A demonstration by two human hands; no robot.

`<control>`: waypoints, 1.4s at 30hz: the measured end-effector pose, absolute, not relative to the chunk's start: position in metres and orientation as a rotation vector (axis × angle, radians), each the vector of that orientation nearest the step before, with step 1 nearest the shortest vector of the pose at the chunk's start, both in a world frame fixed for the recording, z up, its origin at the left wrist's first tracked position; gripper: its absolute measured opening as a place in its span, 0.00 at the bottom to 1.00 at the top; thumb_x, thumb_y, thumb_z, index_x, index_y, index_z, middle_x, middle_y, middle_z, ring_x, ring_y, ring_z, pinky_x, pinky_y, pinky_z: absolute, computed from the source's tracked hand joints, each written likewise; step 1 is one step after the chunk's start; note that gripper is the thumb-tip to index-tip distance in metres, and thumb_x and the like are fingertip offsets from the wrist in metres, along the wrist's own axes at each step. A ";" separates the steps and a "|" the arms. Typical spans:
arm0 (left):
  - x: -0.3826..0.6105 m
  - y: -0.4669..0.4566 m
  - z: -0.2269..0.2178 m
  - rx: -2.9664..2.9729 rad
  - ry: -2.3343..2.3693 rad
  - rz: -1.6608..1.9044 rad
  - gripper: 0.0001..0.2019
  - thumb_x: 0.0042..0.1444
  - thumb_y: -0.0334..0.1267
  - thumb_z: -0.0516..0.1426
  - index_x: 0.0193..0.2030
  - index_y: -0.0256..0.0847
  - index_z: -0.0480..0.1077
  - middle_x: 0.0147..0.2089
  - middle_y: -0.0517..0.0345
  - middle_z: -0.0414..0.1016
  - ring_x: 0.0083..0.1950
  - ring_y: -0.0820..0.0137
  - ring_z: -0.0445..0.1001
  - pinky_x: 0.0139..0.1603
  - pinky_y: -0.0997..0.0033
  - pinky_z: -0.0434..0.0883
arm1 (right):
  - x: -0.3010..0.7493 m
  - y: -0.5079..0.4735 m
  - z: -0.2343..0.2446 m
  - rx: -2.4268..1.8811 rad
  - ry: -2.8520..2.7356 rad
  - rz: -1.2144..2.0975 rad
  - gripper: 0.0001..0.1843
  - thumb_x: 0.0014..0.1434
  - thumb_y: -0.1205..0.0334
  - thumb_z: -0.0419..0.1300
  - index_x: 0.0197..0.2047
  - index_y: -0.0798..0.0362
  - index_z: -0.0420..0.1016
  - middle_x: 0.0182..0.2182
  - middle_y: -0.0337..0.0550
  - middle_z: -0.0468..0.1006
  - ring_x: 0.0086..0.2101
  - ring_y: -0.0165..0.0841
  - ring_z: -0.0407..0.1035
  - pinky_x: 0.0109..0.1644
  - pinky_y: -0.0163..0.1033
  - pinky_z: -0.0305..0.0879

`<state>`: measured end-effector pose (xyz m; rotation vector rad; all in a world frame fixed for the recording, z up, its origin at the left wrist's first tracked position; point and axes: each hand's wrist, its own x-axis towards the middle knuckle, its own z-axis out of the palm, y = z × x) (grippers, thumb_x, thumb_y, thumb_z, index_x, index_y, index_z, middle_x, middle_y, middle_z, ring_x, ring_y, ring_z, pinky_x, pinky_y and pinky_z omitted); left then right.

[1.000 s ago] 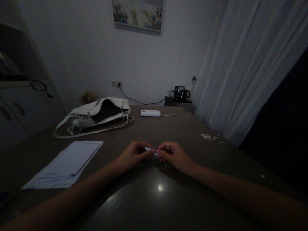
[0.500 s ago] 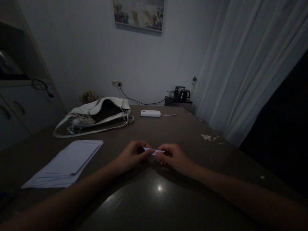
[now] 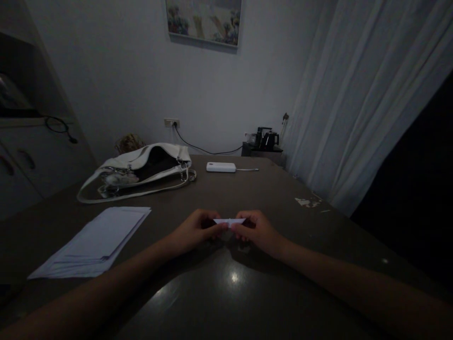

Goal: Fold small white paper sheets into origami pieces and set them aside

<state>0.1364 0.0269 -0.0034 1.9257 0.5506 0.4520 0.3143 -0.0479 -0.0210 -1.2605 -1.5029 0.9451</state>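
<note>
Between my two hands is a small folded piece of white paper (image 3: 229,221), its long straight edge facing away from me and its ends pointed. My left hand (image 3: 200,225) pinches its left part, thumb on the near side. From the other side my right hand (image 3: 260,231) grips it the same way, and the two thumb tips nearly meet at its middle. The fingers behind the paper are partly hidden. Both hands are just over the dark table (image 3: 226,302). Left of my left hand lies a stack of white paper sheets (image 3: 102,233).
A white handbag (image 3: 170,151) with its strap lies at the back left. Near the far edge is a white power bank (image 3: 221,167) with a short cable. Pale flaking marks (image 3: 307,202) show on the right, by the white curtain (image 3: 339,94). A black kettle (image 3: 271,140) stands beyond.
The folded paper has turned from slanting to level, and more of its right end shows. My thumbs have shifted slightly along it; both hands keep their hold.
</note>
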 end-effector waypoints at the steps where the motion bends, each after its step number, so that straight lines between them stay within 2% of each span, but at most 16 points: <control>1: 0.136 0.027 -0.003 1.916 0.553 0.447 0.15 0.53 0.47 0.56 0.29 0.34 0.68 0.23 0.62 0.67 0.26 0.76 0.66 0.27 0.79 0.62 | 0.314 -0.048 -0.021 -1.255 -1.517 0.956 0.13 0.52 0.55 0.60 0.26 0.56 0.68 0.17 0.35 0.68 0.18 0.23 0.61 0.20 0.28 0.56; 6: 0.134 0.027 -0.005 1.871 0.509 0.402 0.14 0.50 0.45 0.58 0.30 0.34 0.69 0.23 0.63 0.67 0.24 0.78 0.65 0.25 0.80 0.61 | 0.314 -0.049 -0.019 -1.239 -1.633 1.032 0.16 0.53 0.51 0.59 0.28 0.58 0.71 0.20 0.37 0.71 0.18 0.22 0.60 0.20 0.27 0.55; 18: 0.134 0.028 -0.005 1.870 0.510 0.433 0.14 0.49 0.46 0.58 0.29 0.34 0.68 0.22 0.63 0.67 0.24 0.77 0.65 0.24 0.80 0.60 | 0.315 -0.049 -0.020 -1.226 -1.615 0.997 0.16 0.53 0.50 0.59 0.27 0.56 0.68 0.18 0.35 0.69 0.17 0.22 0.59 0.20 0.28 0.54; 27: 0.135 0.029 -0.007 1.939 0.554 0.457 0.17 0.51 0.49 0.56 0.26 0.35 0.65 0.20 0.65 0.62 0.21 0.79 0.60 0.21 0.81 0.56 | 0.313 -0.048 -0.019 -1.267 -1.551 0.990 0.18 0.53 0.48 0.59 0.25 0.56 0.67 0.17 0.35 0.68 0.17 0.22 0.59 0.19 0.28 0.53; 34: 0.134 0.025 -0.001 2.027 0.430 0.390 0.17 0.55 0.48 0.53 0.30 0.34 0.70 0.25 0.61 0.67 0.26 0.76 0.65 0.26 0.80 0.61 | 0.313 -0.049 -0.020 -1.227 -1.621 0.987 0.18 0.53 0.48 0.58 0.25 0.56 0.69 0.17 0.35 0.68 0.17 0.22 0.59 0.20 0.28 0.53; 37: 0.134 0.026 -0.003 2.028 0.436 0.414 0.16 0.56 0.46 0.53 0.30 0.34 0.69 0.26 0.60 0.68 0.27 0.76 0.65 0.26 0.80 0.61 | 0.313 -0.048 -0.019 -1.228 -1.628 0.979 0.18 0.54 0.48 0.57 0.26 0.56 0.70 0.17 0.35 0.68 0.17 0.22 0.58 0.20 0.28 0.53; 42: 0.134 0.028 -0.006 2.032 0.451 0.441 0.16 0.56 0.46 0.52 0.30 0.33 0.68 0.23 0.62 0.65 0.24 0.77 0.63 0.24 0.80 0.58 | 0.314 -0.049 -0.018 -1.200 -1.642 0.947 0.18 0.57 0.49 0.55 0.29 0.57 0.72 0.18 0.36 0.69 0.18 0.22 0.59 0.21 0.28 0.54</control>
